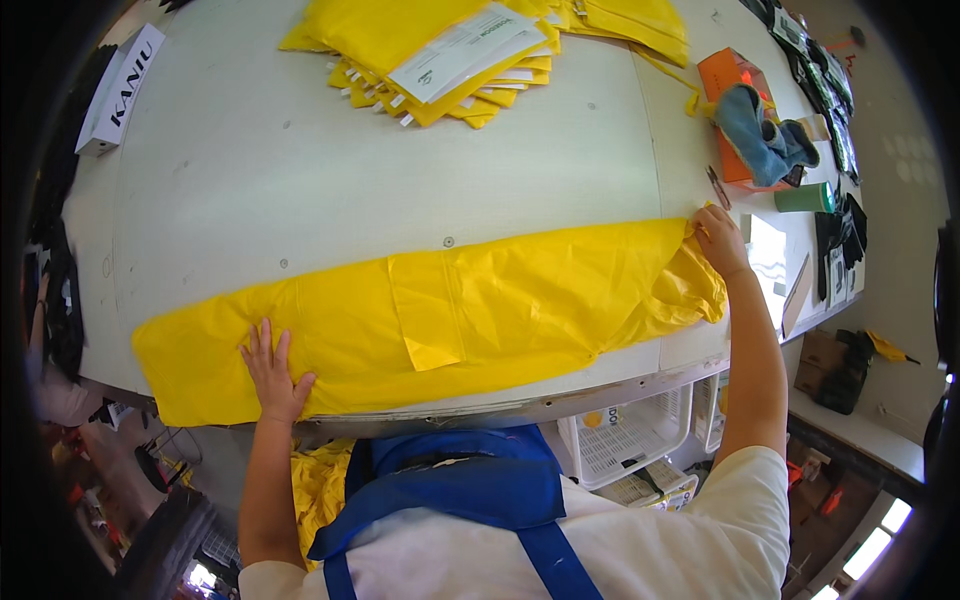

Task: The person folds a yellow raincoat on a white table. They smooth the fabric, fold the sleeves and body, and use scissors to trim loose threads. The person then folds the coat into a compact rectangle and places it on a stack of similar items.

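Note:
A long folded yellow garment (pixel 530 290), which looks like thin rainwear, lies across the near side of the table, its front edge along the table's edge. A flat pocket or flap shows at its middle. My left hand (pixel 272 375) rests flat on its left part with the fingers spread. At the far right end, my right hand (pixel 718 238) pinches the garment's upper corner, fingers closed on the cloth. Below that hand the yellow material is bunched and wrinkled.
Folded yellow packs (pixel 440 60) with white sheets are stacked at the back. At right are an orange box (pixel 735 75) with blue cloth (pixel 755 135), small snips (pixel 718 187) and a green cylinder (pixel 803 197). A white sign box (pixel 120 90) stands far left; white baskets (pixel 630 440) sit below.

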Demonstrator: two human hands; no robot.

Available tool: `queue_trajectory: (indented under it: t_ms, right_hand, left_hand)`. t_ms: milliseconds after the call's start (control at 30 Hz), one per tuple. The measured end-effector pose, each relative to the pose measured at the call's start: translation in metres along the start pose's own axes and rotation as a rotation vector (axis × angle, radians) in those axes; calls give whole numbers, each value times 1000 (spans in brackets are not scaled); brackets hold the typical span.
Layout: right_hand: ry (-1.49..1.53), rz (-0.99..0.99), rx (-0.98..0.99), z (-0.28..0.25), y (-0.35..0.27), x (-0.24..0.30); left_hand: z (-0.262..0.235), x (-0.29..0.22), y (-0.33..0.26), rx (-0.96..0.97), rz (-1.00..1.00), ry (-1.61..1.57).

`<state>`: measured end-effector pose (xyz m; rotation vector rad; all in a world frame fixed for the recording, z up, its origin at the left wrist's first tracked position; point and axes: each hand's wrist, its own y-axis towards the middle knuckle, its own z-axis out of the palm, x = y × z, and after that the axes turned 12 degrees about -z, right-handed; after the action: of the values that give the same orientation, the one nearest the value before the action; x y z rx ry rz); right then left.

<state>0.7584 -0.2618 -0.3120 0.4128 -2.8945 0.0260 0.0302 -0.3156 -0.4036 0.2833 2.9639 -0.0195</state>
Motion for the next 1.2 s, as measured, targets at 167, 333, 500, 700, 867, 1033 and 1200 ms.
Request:
queue_trajectory:
  t_ms: [167,333,500,700,867,1033,1200]
  right_hand:
    - [120,133,-154,8,-14,-29]
    - [186,219,-216,27,-13,-25]
    - [-80,-116,-224,11,-4,-1]
    - [328,301,-276,50,-18,-21]
    - [346,316,-269,59,-28,-32]
    - [-29,219,74,30,-13,-7]
    - [10,-32,-149,3,37,164]
  left_hand:
    - [0,0,0,-7,4,13]
    - [-3,-2,4,-14,29,15]
    - [-2,1,3,-3,32,14]
    - [-4,2,7,29,36,-5]
    - [-5,3,12,31,60,-26]
    - [-10,3,15,61,46,-23]
    - [-14,-4,9,94,-49,-57]
